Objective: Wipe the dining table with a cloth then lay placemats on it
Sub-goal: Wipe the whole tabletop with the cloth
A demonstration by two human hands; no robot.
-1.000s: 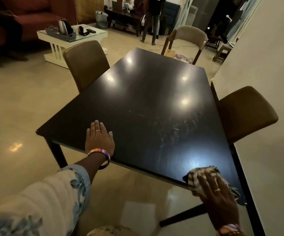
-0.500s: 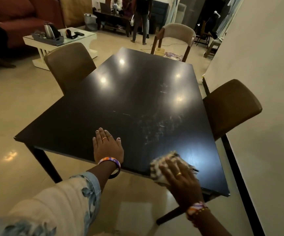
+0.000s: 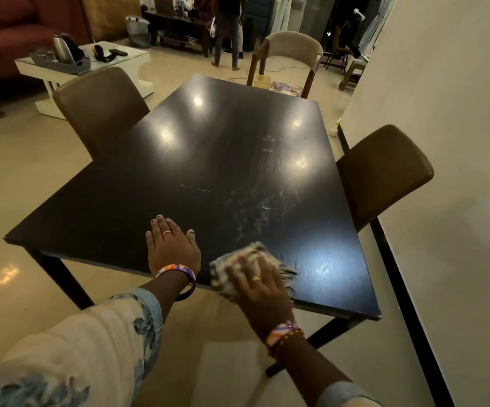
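The wiping is under way and, judging by the surface, only partly done. The right hand [image 3: 259, 282] is pressing a checked cloth [image 3: 245, 264] flat against the dark desk [image 3: 155, 183] at its near edge, low and centre-right in the frame, fingers spread over the fabric rather than curled round it. The left hand [image 3: 171, 246] is resting palm-down just beside it to the left, fingers straight, holding nothing. Pale smear marks [image 3: 262, 207] are showing above the cloth, toward the middle of the frame (probably damp streaks or residue, hard to tell which), so that patch is likely needing more passes, and the far half is looking unmarked. No placemats are lying on the desk; that whole second step is remaining.
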